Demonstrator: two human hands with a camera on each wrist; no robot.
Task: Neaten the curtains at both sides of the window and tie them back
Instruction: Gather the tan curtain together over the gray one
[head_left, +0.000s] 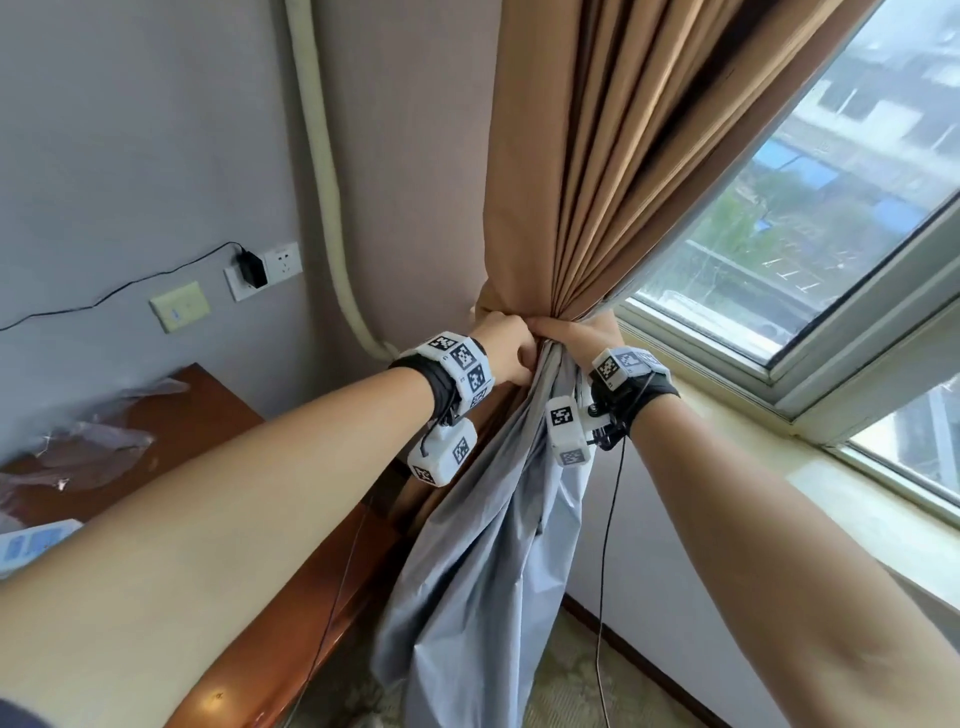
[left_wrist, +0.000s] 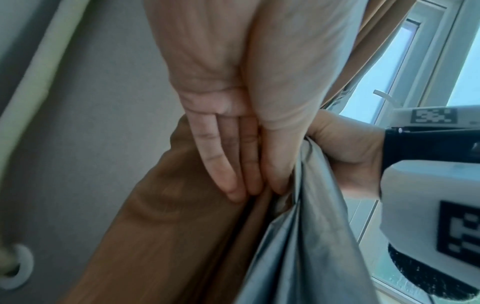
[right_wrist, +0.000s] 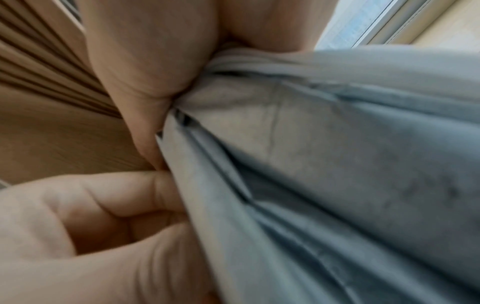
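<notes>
Tan curtain (head_left: 582, 171) bunched between left hand (head_left: 506, 349) and right hand (head_left: 582, 332), both grasping it.

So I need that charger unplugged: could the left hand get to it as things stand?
Probably not yet: the left hand grips the gathered curtain alongside the right hand. The charger sits unobstructed on the wall.

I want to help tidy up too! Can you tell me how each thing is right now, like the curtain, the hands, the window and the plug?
Curtain: bunched into tight folds at the hands, grey lining hanging loose below, no tie-back visible.
Left hand: grips the gathered curtain.
Right hand: grips the same bunch from the window side.
Window: uncovered; open or closed, cannot tell.
Charger: plugged into the wall socket.
</notes>
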